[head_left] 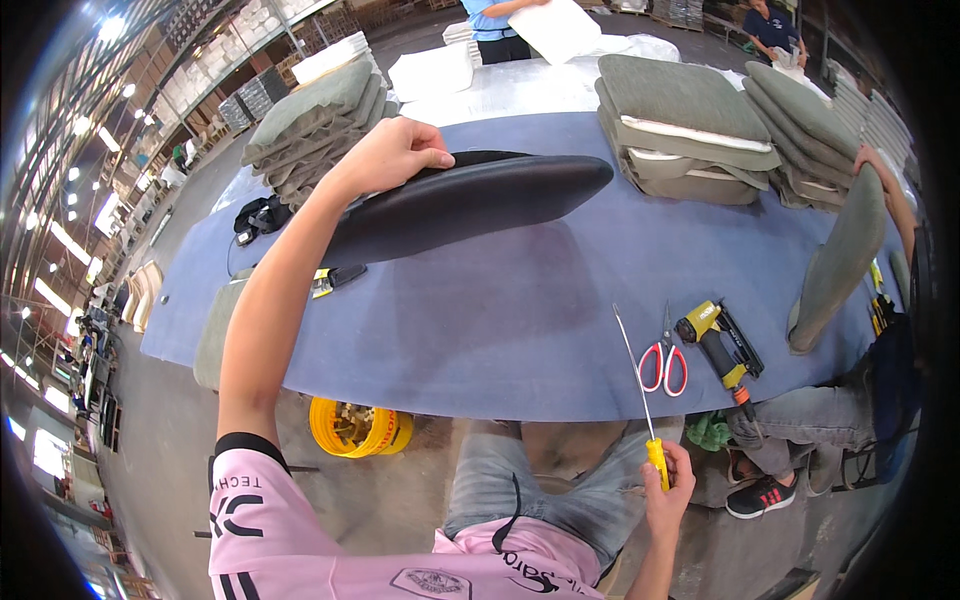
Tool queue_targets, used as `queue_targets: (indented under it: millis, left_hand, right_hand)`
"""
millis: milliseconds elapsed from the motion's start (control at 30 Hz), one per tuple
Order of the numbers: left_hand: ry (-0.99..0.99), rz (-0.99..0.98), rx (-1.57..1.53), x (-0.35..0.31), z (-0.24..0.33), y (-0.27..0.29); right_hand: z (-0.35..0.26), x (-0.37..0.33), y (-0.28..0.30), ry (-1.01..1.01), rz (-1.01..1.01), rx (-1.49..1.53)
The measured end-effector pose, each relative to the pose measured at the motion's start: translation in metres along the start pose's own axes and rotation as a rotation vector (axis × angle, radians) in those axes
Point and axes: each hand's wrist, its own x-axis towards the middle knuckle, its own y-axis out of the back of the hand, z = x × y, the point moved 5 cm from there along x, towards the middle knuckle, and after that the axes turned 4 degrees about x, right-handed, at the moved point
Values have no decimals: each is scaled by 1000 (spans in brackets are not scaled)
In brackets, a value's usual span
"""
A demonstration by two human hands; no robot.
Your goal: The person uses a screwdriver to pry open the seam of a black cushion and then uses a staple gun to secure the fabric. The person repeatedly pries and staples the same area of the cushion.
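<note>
My left hand (pixel 392 158) is closed on the upper edge of a black padded seat (pixel 480 200), which tilts up over the blue-covered table (pixel 590 365). The seat's far side is mostly hidden. Low at the table's front edge, my right hand (pixel 668 492) grips a screwdriver (pixel 657 464) by its yellow handle, with the long thin shaft pointing up and away over the table. Beside that shaft lie scissors (pixel 685 371) with red-and-white handles. Right of them rests a yellow-and-black staple gun (pixel 715 345), its hose running off the near edge.
Stacks of grey-green cushions (pixel 690 100) stand at the far right, with another stack (pixel 315 115) far left. At right, a co-worker's hand (pixel 872 165) holds a grey-green cushion (pixel 845 255) upright. A yellow bucket (pixel 405 432) sits below the front edge. Another person (pixel 492 25) handles a white sheet beyond.
</note>
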Motion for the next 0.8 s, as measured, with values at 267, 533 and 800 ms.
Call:
queue_targets:
  millis: [267,533,800]
  left_hand:
    - [-181,-124,25,-20,25,-66]
    - [-290,-264,-11,-51,45,-138]
    - [-343,-285,-38,-97,23,-213]
  right_hand:
    - [-3,-5,15,-55,34,12]
    - [-14,-17,20,-77,33,-39]
    - [-24,-21,18,5,-1,-159]
